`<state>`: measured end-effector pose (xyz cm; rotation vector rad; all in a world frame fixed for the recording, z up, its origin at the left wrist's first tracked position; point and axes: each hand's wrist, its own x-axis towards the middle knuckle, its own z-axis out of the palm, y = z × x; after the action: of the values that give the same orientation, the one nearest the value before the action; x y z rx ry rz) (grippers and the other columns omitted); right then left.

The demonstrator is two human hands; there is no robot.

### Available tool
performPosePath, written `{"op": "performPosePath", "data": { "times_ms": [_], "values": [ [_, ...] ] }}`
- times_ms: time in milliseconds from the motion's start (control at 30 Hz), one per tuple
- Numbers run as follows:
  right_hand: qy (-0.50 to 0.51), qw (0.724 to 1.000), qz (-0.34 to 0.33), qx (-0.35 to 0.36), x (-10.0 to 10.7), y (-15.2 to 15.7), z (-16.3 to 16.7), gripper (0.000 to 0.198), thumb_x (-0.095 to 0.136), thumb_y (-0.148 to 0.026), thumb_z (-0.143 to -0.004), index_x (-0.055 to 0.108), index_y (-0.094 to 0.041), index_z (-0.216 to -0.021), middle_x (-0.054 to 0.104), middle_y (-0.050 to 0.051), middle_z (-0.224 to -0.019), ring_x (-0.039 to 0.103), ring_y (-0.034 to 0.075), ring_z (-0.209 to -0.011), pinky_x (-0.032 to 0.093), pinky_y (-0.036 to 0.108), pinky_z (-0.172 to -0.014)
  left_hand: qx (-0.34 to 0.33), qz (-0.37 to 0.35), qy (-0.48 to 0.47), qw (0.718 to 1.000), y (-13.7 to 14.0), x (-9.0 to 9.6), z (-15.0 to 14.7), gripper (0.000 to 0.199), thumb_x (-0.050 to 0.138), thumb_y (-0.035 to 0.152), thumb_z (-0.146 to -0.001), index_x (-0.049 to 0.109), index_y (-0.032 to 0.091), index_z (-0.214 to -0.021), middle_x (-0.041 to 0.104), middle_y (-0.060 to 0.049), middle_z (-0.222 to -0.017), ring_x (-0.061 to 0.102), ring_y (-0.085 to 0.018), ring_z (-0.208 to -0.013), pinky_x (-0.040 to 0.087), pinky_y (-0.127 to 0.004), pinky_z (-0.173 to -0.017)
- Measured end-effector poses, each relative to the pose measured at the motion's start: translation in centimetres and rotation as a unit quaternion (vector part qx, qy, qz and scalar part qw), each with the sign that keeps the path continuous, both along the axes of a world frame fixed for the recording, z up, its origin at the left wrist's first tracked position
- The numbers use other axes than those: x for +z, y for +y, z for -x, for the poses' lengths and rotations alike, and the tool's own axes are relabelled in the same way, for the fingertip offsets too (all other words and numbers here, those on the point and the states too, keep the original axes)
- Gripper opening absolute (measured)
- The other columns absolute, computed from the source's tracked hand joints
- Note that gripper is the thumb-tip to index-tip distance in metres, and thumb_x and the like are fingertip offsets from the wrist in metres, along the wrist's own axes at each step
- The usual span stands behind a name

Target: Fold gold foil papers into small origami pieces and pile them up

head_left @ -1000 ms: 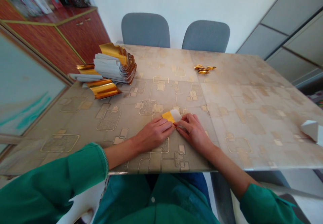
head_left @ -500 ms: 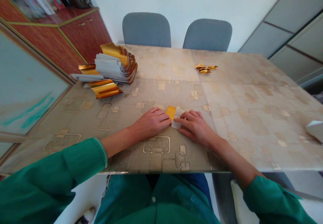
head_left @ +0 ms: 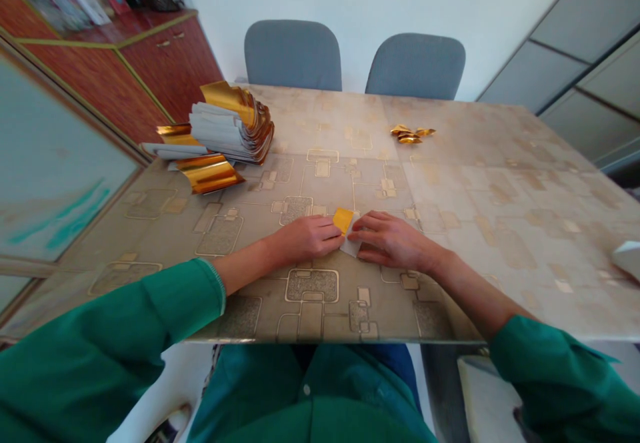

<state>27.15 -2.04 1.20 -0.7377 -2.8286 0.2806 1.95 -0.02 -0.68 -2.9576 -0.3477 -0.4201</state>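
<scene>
A small folded piece of gold foil paper (head_left: 343, 220) lies on the table in front of me, its white side (head_left: 351, 244) showing at the lower right. My left hand (head_left: 315, 236) holds its left edge, fingers together and pressed down on it. From the other side my right hand (head_left: 393, 240) reaches over the white part. Its fingers are curved and apart, the fingertips at the paper's right side and the thumb lower down. Whether those fingertips press on the paper or hover just above it, I cannot tell.
A thick stack of gold and white paper sheets (head_left: 220, 130) stands at the back left, with a loose gold sheet (head_left: 213, 173) before it. Several folded gold pieces (head_left: 411, 134) lie at the back right. A white object (head_left: 627, 258) sits at the right edge. Two grey chairs (head_left: 293, 56) are behind the patterned table (head_left: 475, 183).
The paper is turned slightly and its gold part looks shorter and tilted. My right hand has shifted a little right, its fingers lifted from the paper's middle. My left hand stays at the left edge.
</scene>
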Motion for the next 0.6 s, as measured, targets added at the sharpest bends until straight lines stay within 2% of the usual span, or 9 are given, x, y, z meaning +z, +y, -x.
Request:
{"op": "performPosePath", "data": {
  "times_ms": [133,267,367,500,600],
  "values": [
    [0.02,1.0,0.009,-0.013,0.3,-0.3,-0.1,0.039,0.064,-0.04,-0.088,0.063,-0.023,-0.123,0.065,0.01,-0.116,0.055,0.024,-0.105,0.047,0.042,-0.091,0.004,0.024,-0.041,0.999,-0.1,-0.3,0.1,0.028,0.041,0.013,-0.1,0.068,0.016,-0.101,0.07,-0.009,-0.091,0.063,-0.018,-0.08,0.052,-0.03,-0.071],
    [0.021,0.998,0.009,-0.053,0.3,-1.0,0.6,0.042,0.068,-0.044,-0.085,0.061,-0.022,-0.121,0.065,0.009,-0.114,0.055,0.024,-0.102,0.047,0.043,-0.09,0.049,0.023,-0.063,0.997,-0.3,-0.6,-0.3,0.029,0.041,0.017,-0.101,0.069,0.016,-0.095,0.071,-0.007,-0.086,0.064,-0.016,-0.078,0.053,-0.029,-0.072],
    [0.011,0.995,-0.002,-0.096,-0.1,-1.4,1.2,0.034,0.066,-0.039,-0.086,0.061,-0.021,-0.114,0.065,0.009,-0.109,0.054,0.025,-0.099,0.046,0.042,-0.087,0.082,0.033,-0.088,0.992,-0.3,-1.0,-0.5,0.03,0.043,0.022,-0.101,0.07,0.016,-0.091,0.071,-0.006,-0.084,0.064,-0.016,-0.077,0.053,-0.028,-0.072],
    [0.02,0.992,-0.009,-0.125,-0.7,-1.4,1.5,0.015,0.056,-0.026,-0.091,0.063,-0.02,-0.102,0.066,0.009,-0.103,0.053,0.023,-0.095,0.045,0.039,-0.085,0.096,0.109,-0.136,0.98,-0.4,-1.2,-0.4,0.026,0.046,0.023,-0.099,0.071,0.017,-0.094,0.072,-0.006,-0.09,0.064,-0.017,-0.083,0.053,-0.03,-0.078],
    [0.047,0.991,0.007,-0.121,-0.8,-1.1,1.4,0.016,0.05,-0.024,-0.096,0.066,-0.02,-0.095,0.067,0.007,-0.101,0.054,0.021,-0.093,0.044,0.037,-0.086,0.093,0.149,-0.157,0.972,-0.6,-0.9,-0.3,0.023,0.048,0.023,-0.099,0.069,0.016,-0.098,0.071,-0.007,-0.093,0.063,-0.018,-0.087,0.052,-0.034,-0.085]
  ]
}}
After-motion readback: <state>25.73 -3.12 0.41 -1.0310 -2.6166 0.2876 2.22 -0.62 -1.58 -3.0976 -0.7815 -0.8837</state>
